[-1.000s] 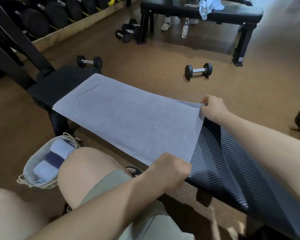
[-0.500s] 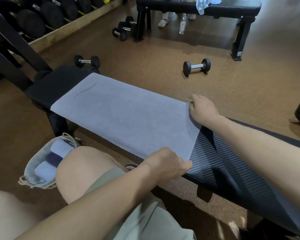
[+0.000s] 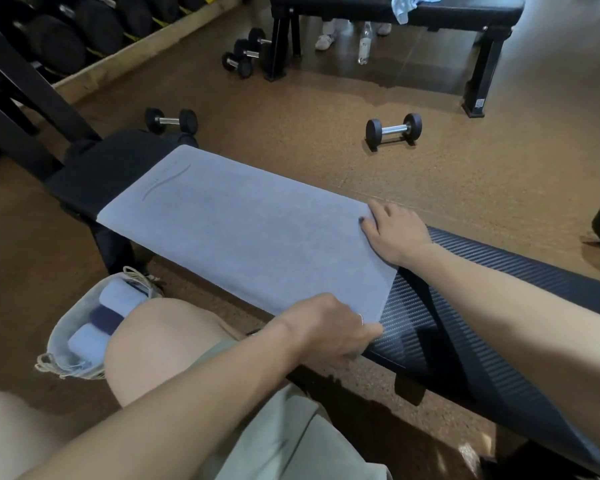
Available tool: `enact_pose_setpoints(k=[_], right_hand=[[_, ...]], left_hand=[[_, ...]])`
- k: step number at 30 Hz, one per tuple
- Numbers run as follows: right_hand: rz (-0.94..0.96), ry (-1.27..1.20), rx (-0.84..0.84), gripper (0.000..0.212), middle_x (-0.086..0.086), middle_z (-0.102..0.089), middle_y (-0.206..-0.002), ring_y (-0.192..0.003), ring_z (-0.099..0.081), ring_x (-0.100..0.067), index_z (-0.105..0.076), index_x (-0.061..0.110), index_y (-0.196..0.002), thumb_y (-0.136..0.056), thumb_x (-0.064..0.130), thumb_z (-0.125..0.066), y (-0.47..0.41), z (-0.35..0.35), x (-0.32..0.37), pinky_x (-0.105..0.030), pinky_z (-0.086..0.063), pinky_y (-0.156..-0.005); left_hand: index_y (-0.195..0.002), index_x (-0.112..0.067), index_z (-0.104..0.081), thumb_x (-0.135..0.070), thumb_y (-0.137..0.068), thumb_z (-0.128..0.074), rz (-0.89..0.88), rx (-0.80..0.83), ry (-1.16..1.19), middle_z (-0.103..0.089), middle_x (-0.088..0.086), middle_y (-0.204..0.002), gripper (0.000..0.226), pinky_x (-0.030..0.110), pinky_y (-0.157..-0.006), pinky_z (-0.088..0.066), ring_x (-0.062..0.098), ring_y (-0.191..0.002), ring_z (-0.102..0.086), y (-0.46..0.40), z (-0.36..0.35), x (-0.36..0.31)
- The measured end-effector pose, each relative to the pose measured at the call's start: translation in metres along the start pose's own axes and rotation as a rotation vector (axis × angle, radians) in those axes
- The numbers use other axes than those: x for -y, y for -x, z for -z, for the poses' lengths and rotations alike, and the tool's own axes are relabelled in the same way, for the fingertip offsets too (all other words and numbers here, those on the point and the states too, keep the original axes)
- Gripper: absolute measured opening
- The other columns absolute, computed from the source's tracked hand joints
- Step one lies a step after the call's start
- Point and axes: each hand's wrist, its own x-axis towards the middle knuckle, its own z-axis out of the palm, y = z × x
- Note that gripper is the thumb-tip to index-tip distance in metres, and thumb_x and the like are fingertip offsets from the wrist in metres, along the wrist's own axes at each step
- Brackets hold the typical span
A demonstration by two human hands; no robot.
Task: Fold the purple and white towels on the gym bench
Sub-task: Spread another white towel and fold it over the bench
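towel [image 3: 250, 233] now flat on bench [image 3: 499, 271]

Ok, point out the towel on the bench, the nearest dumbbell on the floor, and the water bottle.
towel [image 3: 243, 233], head view, middle of the flat cloth
dumbbell [image 3: 394, 129], head view, chrome handle
water bottle [image 3: 365, 43], head view, clear body
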Motion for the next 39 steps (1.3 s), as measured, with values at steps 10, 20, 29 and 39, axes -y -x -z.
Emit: enact_pose_setpoints(k=[10,20,29,39], right_hand=[[0.005,0.038,0.000,0.064,-0.017,-0.043,-0.148,-0.139,-0.035,-0.035,-0.022,0.014,-0.157,-0.105,0.050,-0.021,-0.019,-0.007,0.054,-0.049,-0.023,-0.117],[0.282,-0.003,-0.110,0.064,-0.015,-0.044,-0.148,-0.136,-0.037,-0.033,-0.030,0.011,-0.155,-0.102,0.046,-0.017,-0.072,0.004,0.168,-0.044,-0.027,-0.113],[0.478,0.064,0.028,0.062,-0.013,-0.019,-0.165,-0.151,-0.014,-0.032,-0.019,0.019,-0.160,-0.104,0.046,-0.022,-0.174,-0.028,0.286,-0.048,-0.014,-0.122],[0.466,0.015,0.084,0.057,-0.005,-0.018,-0.165,-0.147,-0.025,-0.028,-0.017,0.019,-0.159,-0.107,0.042,-0.018,-0.276,-0.050,0.343,-0.044,-0.025,-0.117]], left_hand=[[-0.099,-0.019,-0.036,-0.064,-0.065,-0.079,0.146,-0.068,0.096,-0.056,-0.004,-0.087,0.071,0.029,-0.047,-0.030,0.013,-0.063,-0.057,0.000,-0.031,0.016],[-0.141,-0.024,-0.040,-0.072,-0.094,-0.040,0.622,0.024,0.638,-0.048,0.004,-0.137,0.067,0.042,-0.098,-0.044,0.026,-0.120,-0.051,0.116,-0.082,0.164],[-0.157,-0.054,-0.001,-0.067,-0.100,-0.024,1.125,0.121,0.734,0.009,-0.003,-0.171,0.063,0.055,-0.122,0.012,0.028,-0.157,0.012,0.185,-0.199,0.225],[-0.160,-0.046,-0.012,-0.074,-0.091,-0.002,1.353,-0.104,0.760,0.001,-0.008,-0.171,0.075,0.043,-0.125,0.010,0.021,-0.157,0.009,0.199,-0.251,0.217]])
